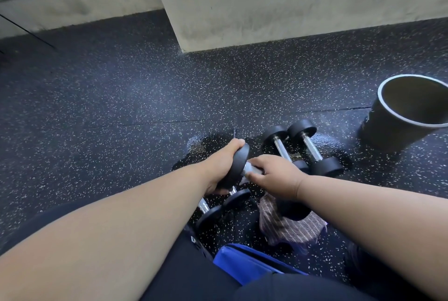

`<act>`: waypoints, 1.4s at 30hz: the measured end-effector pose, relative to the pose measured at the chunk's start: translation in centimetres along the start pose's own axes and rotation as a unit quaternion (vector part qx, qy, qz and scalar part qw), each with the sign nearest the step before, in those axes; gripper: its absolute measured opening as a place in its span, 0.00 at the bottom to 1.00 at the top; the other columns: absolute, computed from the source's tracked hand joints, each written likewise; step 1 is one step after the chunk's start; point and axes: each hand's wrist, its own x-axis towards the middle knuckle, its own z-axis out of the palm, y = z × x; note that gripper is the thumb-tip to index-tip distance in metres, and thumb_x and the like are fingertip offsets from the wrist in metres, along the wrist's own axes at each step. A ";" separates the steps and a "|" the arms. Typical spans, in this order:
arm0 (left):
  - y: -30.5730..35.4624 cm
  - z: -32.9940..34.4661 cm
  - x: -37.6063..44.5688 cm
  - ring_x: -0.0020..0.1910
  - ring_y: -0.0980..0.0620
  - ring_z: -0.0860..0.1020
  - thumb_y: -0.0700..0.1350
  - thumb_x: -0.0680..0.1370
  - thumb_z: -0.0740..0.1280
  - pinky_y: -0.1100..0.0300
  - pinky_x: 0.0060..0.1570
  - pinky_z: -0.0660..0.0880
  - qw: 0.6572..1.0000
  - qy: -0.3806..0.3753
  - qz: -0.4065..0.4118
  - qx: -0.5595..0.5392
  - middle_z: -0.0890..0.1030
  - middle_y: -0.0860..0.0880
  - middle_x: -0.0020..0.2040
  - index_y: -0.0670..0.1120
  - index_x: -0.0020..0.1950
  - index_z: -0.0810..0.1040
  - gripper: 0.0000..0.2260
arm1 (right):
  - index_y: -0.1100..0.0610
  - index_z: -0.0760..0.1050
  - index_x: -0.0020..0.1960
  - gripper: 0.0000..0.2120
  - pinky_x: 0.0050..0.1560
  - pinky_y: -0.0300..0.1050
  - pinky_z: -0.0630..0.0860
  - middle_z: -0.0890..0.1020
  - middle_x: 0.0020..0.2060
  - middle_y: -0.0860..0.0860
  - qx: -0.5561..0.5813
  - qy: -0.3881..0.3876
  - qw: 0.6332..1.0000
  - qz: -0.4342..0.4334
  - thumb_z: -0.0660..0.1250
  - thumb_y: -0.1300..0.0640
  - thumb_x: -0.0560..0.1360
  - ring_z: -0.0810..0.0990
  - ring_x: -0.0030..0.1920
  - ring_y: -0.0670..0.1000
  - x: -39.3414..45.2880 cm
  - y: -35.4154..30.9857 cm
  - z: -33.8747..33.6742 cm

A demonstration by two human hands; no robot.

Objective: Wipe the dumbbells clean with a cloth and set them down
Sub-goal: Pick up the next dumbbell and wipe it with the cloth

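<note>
Open speckled floor point(109, 106) left, dumbbell pair point(303, 148) and bucket point(407, 111) (rightward) crowding right

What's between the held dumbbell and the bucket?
Head view: two dumbbells lie side by side on the floor between the held dumbbell and the bucket.

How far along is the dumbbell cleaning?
Two dumbbells lie together on wet floor, likely done. One dumbbell is in hand: left hand grips its head, right hand its handle over the cloth. Another pair below probably waits.
</note>
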 end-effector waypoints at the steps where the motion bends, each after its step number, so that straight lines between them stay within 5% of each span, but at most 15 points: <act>1: 0.0 0.0 0.0 0.28 0.53 0.78 0.74 0.80 0.57 0.58 0.42 0.73 1.000 -0.001 0.000 -0.002 0.82 0.51 0.36 0.51 0.42 0.80 0.29 | 0.44 0.68 0.37 0.15 0.42 0.51 0.72 0.76 0.35 0.46 -0.020 -0.002 1.000 0.007 0.65 0.43 0.81 0.76 0.39 0.50 0.1 -0.1 0.0; 6: -0.1 0.0 0.0 0.30 0.51 0.77 0.74 0.80 0.57 0.59 0.41 0.73 1.000 0.009 -0.002 0.006 0.81 0.51 0.34 0.50 0.41 0.80 0.30 | 0.48 0.74 0.44 0.14 0.46 0.51 0.76 0.80 0.39 0.46 -0.034 -0.033 0.998 0.034 0.69 0.39 0.77 0.80 0.43 0.51 1.0 -0.2 -0.2; 14: 0.0 0.4 -0.3 0.30 0.52 0.77 0.72 0.81 0.59 0.58 0.41 0.74 1.000 0.009 0.021 0.013 0.80 0.53 0.30 0.51 0.45 0.79 0.26 | 0.54 0.77 0.35 0.06 0.40 0.49 0.72 0.78 0.28 0.47 0.166 -0.196 0.960 0.109 0.70 0.55 0.70 0.74 0.31 0.49 2.3 -0.6 -1.7; 20: 0.1 0.6 0.0 0.33 0.52 0.78 0.69 0.83 0.59 0.57 0.45 0.75 0.999 0.012 0.044 0.022 0.81 0.55 0.27 0.51 0.45 0.79 0.24 | 0.58 0.84 0.39 0.14 0.62 0.68 0.76 0.84 0.41 0.58 0.208 -0.280 0.930 0.114 0.70 0.49 0.63 0.80 0.44 0.58 3.1 -0.1 -2.1; 23: 0.3 0.4 -0.1 0.34 0.50 0.76 0.69 0.83 0.58 0.53 0.49 0.73 0.999 0.005 0.037 0.018 0.81 0.54 0.28 0.51 0.44 0.79 0.24 | 0.61 0.84 0.44 0.16 0.57 0.66 0.77 0.84 0.41 0.57 0.225 -0.259 0.931 0.127 0.68 0.50 0.66 0.80 0.42 0.57 2.8 -0.6 -2.4; 26: 0.3 0.1 0.2 0.33 0.50 0.74 0.71 0.82 0.58 0.52 0.49 0.74 1.000 0.009 0.022 0.011 0.79 0.53 0.28 0.51 0.44 0.79 0.25 | 0.62 0.80 0.49 0.20 0.39 0.49 0.74 0.81 0.35 0.49 0.213 -0.222 0.945 0.116 0.65 0.48 0.67 0.76 0.33 0.48 1.9 -1.3 -3.1; 30: 0.2 -0.3 0.4 0.33 0.49 0.76 0.73 0.80 0.58 0.58 0.43 0.75 1.000 0.001 -0.020 -0.004 0.81 0.52 0.29 0.49 0.43 0.79 0.29 | 0.55 0.73 0.42 0.11 0.48 0.55 0.72 0.75 0.31 0.47 0.181 -0.179 0.962 0.103 0.60 0.48 0.76 0.71 0.34 0.48 1.1 -1.8 -3.6; 34: 0.3 -0.1 0.2 0.36 0.49 0.76 0.74 0.80 0.57 0.57 0.45 0.73 1.000 -0.011 -0.025 0.001 0.82 0.52 0.32 0.50 0.40 0.79 0.30 | 0.56 0.76 0.45 0.15 0.61 0.54 0.70 0.78 0.42 0.49 0.081 -0.152 0.983 0.063 0.55 0.55 0.86 0.74 0.45 0.51 0.7 -1.6 -4.1; 36: 0.3 -0.1 0.3 0.35 0.48 0.76 0.74 0.80 0.57 0.56 0.44 0.73 1.000 -0.008 -0.018 0.002 0.83 0.52 0.34 0.50 0.41 0.79 0.29 | 0.58 0.80 0.52 0.15 0.59 0.48 0.70 0.80 0.49 0.52 0.043 -0.155 0.985 0.058 0.55 0.54 0.86 0.77 0.51 0.52 0.5 -1.8 -4.2; 39: 0.1 0.0 0.2 0.33 0.49 0.77 0.75 0.79 0.58 0.58 0.40 0.73 1.000 -0.002 -0.014 0.007 0.83 0.52 0.37 0.50 0.44 0.80 0.29 | 0.49 0.75 0.43 0.09 0.45 0.49 0.76 0.82 0.41 0.50 -0.003 -0.139 0.989 0.058 0.61 0.49 0.80 0.80 0.43 0.53 0.2 -1.9 -3.2; 42: 0.0 0.1 0.0 0.35 0.49 0.77 0.75 0.79 0.58 0.55 0.45 0.75 1.000 0.006 -0.013 0.004 0.82 0.52 0.36 0.50 0.43 0.80 0.29 | 0.44 0.77 0.51 0.08 0.42 0.46 0.74 0.81 0.40 0.44 -0.089 -0.051 0.993 0.059 0.69 0.41 0.77 0.79 0.44 0.51 -0.3 -2.0 -1.8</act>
